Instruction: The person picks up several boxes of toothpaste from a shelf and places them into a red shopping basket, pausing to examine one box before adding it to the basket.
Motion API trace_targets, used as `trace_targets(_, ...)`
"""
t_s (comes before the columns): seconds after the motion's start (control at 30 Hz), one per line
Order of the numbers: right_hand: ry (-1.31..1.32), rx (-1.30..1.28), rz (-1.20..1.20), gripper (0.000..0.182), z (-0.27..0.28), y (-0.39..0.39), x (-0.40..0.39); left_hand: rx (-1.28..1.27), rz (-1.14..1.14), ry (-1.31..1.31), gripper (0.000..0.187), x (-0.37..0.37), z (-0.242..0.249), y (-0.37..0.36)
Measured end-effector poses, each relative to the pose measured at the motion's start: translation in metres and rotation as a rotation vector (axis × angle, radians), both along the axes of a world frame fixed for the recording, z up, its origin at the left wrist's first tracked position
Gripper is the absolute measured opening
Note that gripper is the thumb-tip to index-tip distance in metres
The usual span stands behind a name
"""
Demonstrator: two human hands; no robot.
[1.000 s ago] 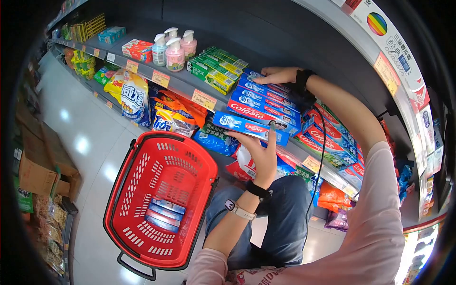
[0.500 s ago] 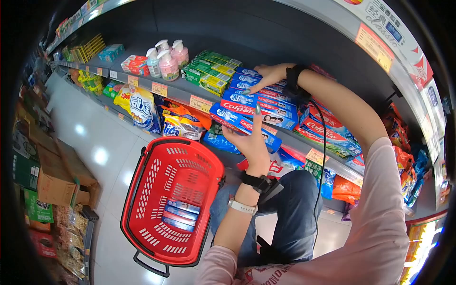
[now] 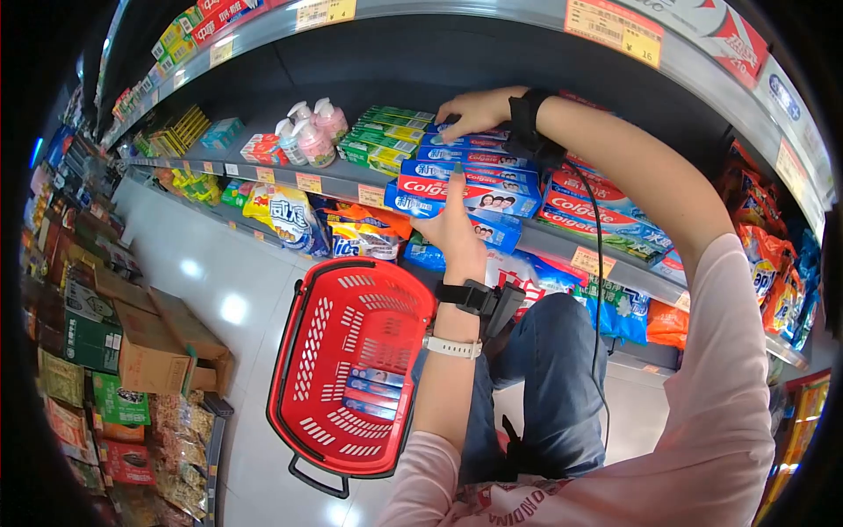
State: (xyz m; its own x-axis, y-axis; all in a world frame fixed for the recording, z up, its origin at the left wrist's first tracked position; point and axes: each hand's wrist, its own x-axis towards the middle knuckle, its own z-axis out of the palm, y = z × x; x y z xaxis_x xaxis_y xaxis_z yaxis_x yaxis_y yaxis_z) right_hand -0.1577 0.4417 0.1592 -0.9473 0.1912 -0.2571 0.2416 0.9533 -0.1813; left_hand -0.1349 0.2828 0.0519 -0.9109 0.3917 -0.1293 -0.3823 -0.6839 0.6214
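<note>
Blue, red and white Colgate toothpaste boxes (image 3: pixel 479 180) lie stacked in rows at the shelf's front edge. My left hand (image 3: pixel 455 233) is closed on the front boxes, its thumb up across their face and its other fingers mostly hidden. The lowest front box (image 3: pixel 497 230) juts out past the shelf edge. At the rear of the same rows, my right hand (image 3: pixel 483 112) curls over the toothpaste boxes, thumb on top and some fingers hidden behind. Below to the left, a red shopping basket (image 3: pixel 303 351) holds several similar boxes (image 3: pixel 372 390).
Green toothpaste boxes (image 3: pixel 382 140) and pump bottles (image 3: pixel 314 143) stand left of the rows. More Colgate boxes (image 3: pixel 580 206) are on the right. Bagged detergent (image 3: pixel 285 215) fills the lower shelf. A black cable (image 3: pixel 601 290) hangs from my right wrist. Cardboard cartons (image 3: pixel 154 347) stand across the aisle.
My left hand has brought the tilted front toothpaste box up closer against the stack. My right hand has drawn back toward the rear of the rows. The camera view has shifted.
</note>
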Motion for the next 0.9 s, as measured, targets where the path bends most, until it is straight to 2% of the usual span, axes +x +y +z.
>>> trace_targets(0.1, 0.176, 0.055, 0.086, 0.055, 0.01, -0.004, 0.004, 0.025, 0.05, 0.074, 0.055, 0.002, 0.006, -0.005)
trace_targets(0.2, 0.22, 0.039, 0.179, 0.052, 0.028, -0.014, 0.012, 0.031, 0.116, 0.08, 0.057, -0.002, 0.019, -0.014)
trace_targets(0.3, 0.32, -0.034, 0.24, 0.05, 0.038, -0.04, 0.03, 0.11, 0.131, 0.198, 0.05, -0.017, 0.025, -0.043)
trace_targets(0.4, 0.375, -0.205, 0.339, 0.056, 0.028, -0.09, 0.049, 0.011, 0.085, 0.234, 0.039, -0.031, 0.017, -0.102)
trace_targets(0.47, 0.345, -0.383, 0.414, 0.066, 0.003, -0.135, 0.055, -0.122, 0.136, 0.209, 0.036, -0.045, 0.0, -0.148)
trace_targets(0.5, 0.331, -0.362, 0.488, 0.071, -0.01, -0.16, 0.057, -0.085, 0.064, 0.133, 0.033, -0.048, -0.001, -0.173)
trace_targets(0.53, 0.254, -0.477, 0.499, 0.071, -0.032, -0.181, 0.052, -0.045, -0.01, 0.063, 0.031, -0.05, -0.003, -0.198)
trace_targets(0.6, 0.241, -0.542, 0.517, 0.068, -0.072, -0.224, 0.046, -0.21, 0.001, 0.057, 0.031, -0.051, -0.016, -0.241)
trace_targets(0.67, 0.249, -0.576, 0.502, 0.067, -0.135, -0.264, 0.023, -0.383, 0.002, 0.075, 0.028, -0.059, -0.051, -0.287)
trace_targets(0.73, -0.031, -0.634, 0.439, 0.059, -0.16, -0.298, 0.005, -0.513, -0.008, 0.027, 0.027, -0.066, -0.088, -0.325)
trace_targets(0.77, -0.031, -0.657, 0.443, 0.059, -0.178, -0.312, -0.006, -0.558, -0.018, -0.014, 0.031, -0.066, -0.098, -0.34)
trace_targets(0.8, -0.244, -0.71, 0.402, 0.053, -0.201, -0.324, -0.017, -0.601, -0.033, -0.06, 0.036, -0.066, -0.109, -0.353)
trace_targets(0.83, -0.461, -0.757, 0.359, 0.048, -0.219, -0.332, -0.023, -0.763, -0.063, -0.088, 0.041, -0.072, -0.141, -0.369)
trace_targets(0.87, -0.414, -0.773, 0.338, 0.04, -0.229, -0.339, -0.027, -0.92, -0.099, -0.115, 0.046, -0.077, -0.167, -0.384)
trace_targets(0.9, -0.52, -0.694, 0.343, 0.04, -0.231, -0.344, -0.033, -1.099, -0.14, -0.092, 0.058, -0.074, -0.171, -0.388)
